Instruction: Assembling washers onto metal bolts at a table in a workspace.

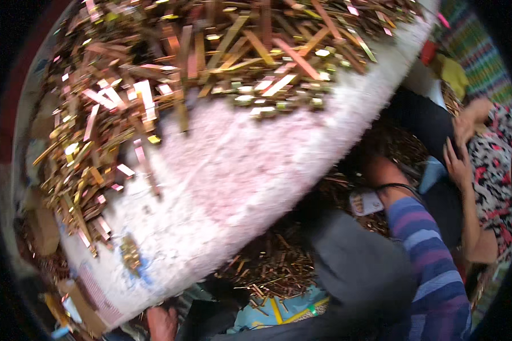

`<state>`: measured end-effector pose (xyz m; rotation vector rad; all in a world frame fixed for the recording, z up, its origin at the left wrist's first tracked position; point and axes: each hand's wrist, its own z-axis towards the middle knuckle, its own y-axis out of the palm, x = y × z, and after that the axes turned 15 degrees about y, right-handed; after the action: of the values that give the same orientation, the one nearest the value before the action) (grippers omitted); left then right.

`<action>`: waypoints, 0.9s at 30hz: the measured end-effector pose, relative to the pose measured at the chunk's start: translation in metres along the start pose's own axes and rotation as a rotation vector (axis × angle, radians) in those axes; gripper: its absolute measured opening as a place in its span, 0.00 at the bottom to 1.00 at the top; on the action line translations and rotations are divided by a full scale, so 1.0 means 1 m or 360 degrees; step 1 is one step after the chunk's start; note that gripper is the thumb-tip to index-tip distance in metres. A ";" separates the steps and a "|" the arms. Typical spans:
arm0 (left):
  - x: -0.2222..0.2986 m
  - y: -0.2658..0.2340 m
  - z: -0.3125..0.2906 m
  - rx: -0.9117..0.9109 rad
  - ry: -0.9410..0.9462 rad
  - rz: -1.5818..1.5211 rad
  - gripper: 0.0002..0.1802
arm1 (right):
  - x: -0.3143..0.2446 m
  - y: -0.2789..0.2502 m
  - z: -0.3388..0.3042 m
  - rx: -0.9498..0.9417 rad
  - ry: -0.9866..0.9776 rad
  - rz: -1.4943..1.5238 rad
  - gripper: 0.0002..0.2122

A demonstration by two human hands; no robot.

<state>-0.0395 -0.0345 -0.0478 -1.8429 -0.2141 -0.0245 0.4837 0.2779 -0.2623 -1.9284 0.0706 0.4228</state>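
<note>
My right arm, in a blue and purple striped sleeve, reaches past the near edge of the table (pixel 233 170). At its end my right hand (pixel 380 169) is blurred and in shadow, and its fingers are hidden. Beneath the table, close to that hand, lie many loose shiny strips (pixel 276 261). A patch of bare skin shows at the lower edge by the table's near left corner; it may be my left hand (pixel 162 324), but no fingers can be made out. A large heap of thin, flat, gold and copper coloured strips (pixel 261 48) covers the far and left parts of the tabletop.
At the right sits another person in a patterned top (pixel 492 170), hands together over dark trousers. A pale flat item (pixel 366 203) lies by my right wrist. My dark trouser knee (pixel 352 256) fills the space below the table edge. Cardboard pieces (pixel 82 307) stand at the lower left.
</note>
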 end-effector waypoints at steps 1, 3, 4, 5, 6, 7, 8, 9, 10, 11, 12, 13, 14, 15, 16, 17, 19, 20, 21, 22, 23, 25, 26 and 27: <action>-0.001 -0.005 0.014 -0.0279 -0.0133 -0.0209 0.22 | -0.004 0.002 -0.011 -0.0029 -0.0001 0.0003 0.14; 0.025 -0.023 0.024 -0.0390 -0.0206 -0.0266 0.21 | -0.012 0.010 -0.031 -0.0103 -0.0014 -0.0015 0.14; 0.035 -0.032 0.024 -0.0446 -0.0235 -0.0304 0.20 | -0.016 0.016 -0.040 -0.0133 -0.0019 -0.0025 0.14; 0.032 -0.032 0.022 -0.0488 -0.0224 -0.0279 0.20 | -0.021 0.020 -0.048 -0.0165 -0.0028 -0.0028 0.14; 0.030 -0.031 0.022 -0.0532 -0.0209 -0.0258 0.20 | -0.025 0.022 -0.054 -0.0185 -0.0035 -0.0035 0.14; 0.034 -0.034 0.023 -0.0447 -0.0192 -0.0338 0.22 | -0.029 0.021 -0.058 -0.0201 -0.0046 -0.0036 0.14; 0.034 -0.034 0.019 -0.0421 -0.0219 -0.0328 0.22 | -0.032 0.023 -0.055 -0.0219 -0.0038 -0.0029 0.14; 0.035 -0.031 0.018 -0.0242 -0.0070 -0.0317 0.18 | -0.035 0.023 -0.057 -0.0226 -0.0038 -0.0033 0.14; 0.033 -0.029 0.016 -0.0066 0.0078 -0.0300 0.13 | -0.039 0.023 -0.061 -0.0233 -0.0038 -0.0023 0.14; 0.027 -0.026 0.014 -0.0148 0.0061 -0.0260 0.13 | -0.043 0.021 -0.063 -0.0229 -0.0048 -0.0038 0.14; 0.030 -0.030 0.016 -0.0137 0.0053 -0.0261 0.13 | -0.043 0.019 -0.063 -0.0227 -0.0047 -0.0033 0.14; 0.036 -0.036 0.019 -0.0280 -0.0058 -0.0315 0.18 | -0.045 0.016 -0.061 -0.0218 -0.0045 -0.0037 0.14; 0.039 -0.039 0.021 -0.0424 -0.0167 -0.0371 0.24 | -0.043 0.017 -0.057 -0.0205 -0.0040 -0.0032 0.14; 0.040 -0.040 0.021 -0.0418 -0.0157 -0.0379 0.24 | -0.041 0.014 -0.055 -0.0183 -0.0035 -0.0040 0.14; 0.042 -0.040 0.022 -0.0422 -0.0183 -0.0363 0.23 | -0.039 0.010 -0.054 -0.0166 -0.0027 -0.0046 0.14; 0.043 -0.040 0.022 -0.0427 -0.0204 -0.0349 0.23 | -0.037 0.006 -0.044 -0.0124 -0.0024 -0.0052 0.14; 0.043 -0.043 0.017 -0.0366 -0.0143 -0.0358 0.22 | -0.038 -0.003 -0.024 -0.0039 -0.0028 -0.0037 0.15; 0.043 -0.043 0.016 -0.0311 -0.0091 -0.0355 0.22 | -0.038 -0.007 -0.016 0.0000 -0.0014 -0.0022 0.15; 0.041 -0.045 0.013 -0.0268 -0.0061 -0.0379 0.20 | -0.039 -0.009 -0.007 0.0033 -0.0009 0.0010 0.15; 0.040 -0.043 0.011 -0.0254 -0.0040 -0.0394 0.20 | -0.038 -0.011 -0.002 0.0073 0.0010 0.0049 0.15; 0.038 -0.038 0.008 -0.0146 0.0070 -0.0352 0.15 | -0.036 -0.015 0.001 0.0116 0.0032 0.0089 0.15; 0.041 -0.040 0.006 -0.0003 0.0201 -0.0378 0.11 | -0.031 -0.021 0.009 0.0189 0.0071 0.0196 0.15; 0.043 -0.043 0.006 0.0017 0.0198 -0.0385 0.11 | -0.028 -0.024 0.010 0.0229 0.0093 0.0263 0.15; 0.045 -0.043 0.006 -0.0049 0.0164 -0.0377 0.12 | -0.024 -0.027 0.012 0.0268 0.0119 0.0334 0.15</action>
<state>-0.0025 -0.0114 -0.0024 -1.8323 -0.3603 -0.2882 0.4649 0.2961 -0.2352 -1.7766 0.3492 0.4684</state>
